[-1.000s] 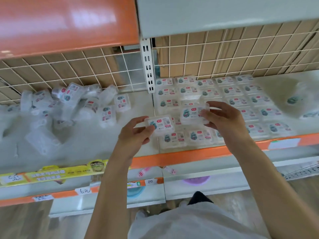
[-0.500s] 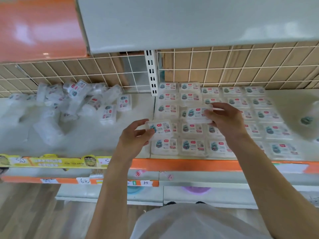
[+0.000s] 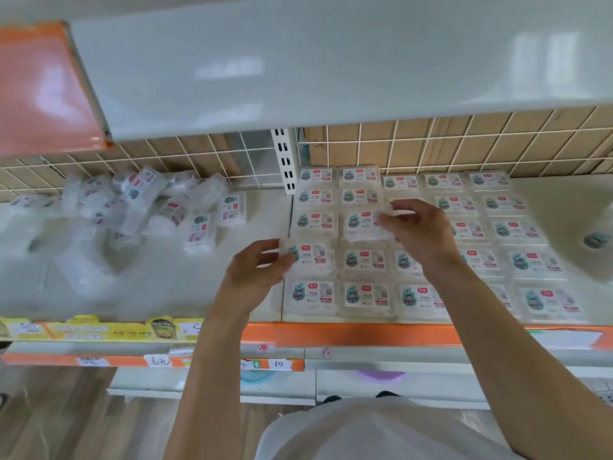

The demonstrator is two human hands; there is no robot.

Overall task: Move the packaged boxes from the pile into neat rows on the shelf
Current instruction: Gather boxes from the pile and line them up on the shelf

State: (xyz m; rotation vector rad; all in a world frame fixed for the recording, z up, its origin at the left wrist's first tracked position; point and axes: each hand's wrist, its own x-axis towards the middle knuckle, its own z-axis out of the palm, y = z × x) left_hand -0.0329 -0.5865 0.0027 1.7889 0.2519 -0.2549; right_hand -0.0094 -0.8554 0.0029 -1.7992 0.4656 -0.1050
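**Two boxes in hand over the rows**

The left hand (image 3: 255, 273) pinches a small clear-wrapped white box with a teal figure and red label (image 3: 308, 255) by its left edge, thumb on top and fingers curled beneath; the box sits at the left end of the second row from the front, and whether it rests on the boxes below cannot be told. The right hand (image 3: 421, 234) grasps a second box of the same kind (image 3: 363, 224) by its right side, fingertips curled over the top edge and thumb at the lower corner, over the third row from the front, second column.

Around both lie the neat rows of identical packaged boxes (image 3: 365, 295), labels up, filling the right bay of the pale shelf with an orange front strip (image 3: 348, 333). In the left bay, well apart from the hands, a loose pile of the same boxes (image 3: 139, 207) lies jumbled against the white wire grid back panel (image 3: 205, 157); two boxes stand just right of the pile. A yellow printed price strip (image 3: 99, 330) runs along the left bay's front edge. A grey shelf (image 3: 331, 61) hangs overhead.
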